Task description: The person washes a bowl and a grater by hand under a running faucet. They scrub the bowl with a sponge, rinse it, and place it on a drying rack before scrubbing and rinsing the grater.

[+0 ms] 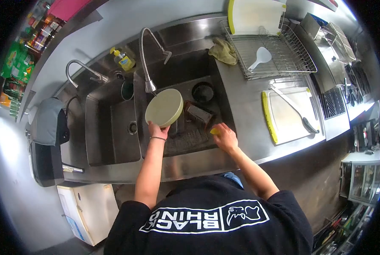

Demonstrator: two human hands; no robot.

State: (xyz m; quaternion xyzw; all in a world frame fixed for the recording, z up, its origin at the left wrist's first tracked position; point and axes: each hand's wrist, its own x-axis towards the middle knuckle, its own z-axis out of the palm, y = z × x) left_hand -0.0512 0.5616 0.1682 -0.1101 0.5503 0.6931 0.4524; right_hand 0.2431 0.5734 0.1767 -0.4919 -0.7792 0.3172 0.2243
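Observation:
My left hand (158, 130) grips the lower rim of a pale yellow-green round bowl (164, 108), tilted above the right sink basin (224, 123). The pull-down tap's spray head (151, 87) hangs close to the bowl's upper left edge. Over the basin's right side, my right hand (225, 138) is closed on a yellow sponge (215, 131), only part of which shows. Below the hands, a dark round container (203, 92) and a metal piece that looks like a grater (199, 114) lie in the basin.
Left of the basin is a second basin (109, 127) with a curved tap (77, 63). A yellow soap bottle (124, 59) stands behind. To the right are a green cloth (224, 51), a wire dish rack (279, 55) with a white scoop (261, 57), and a cutting board (290, 119) bearing a long-handled utensil (294, 106).

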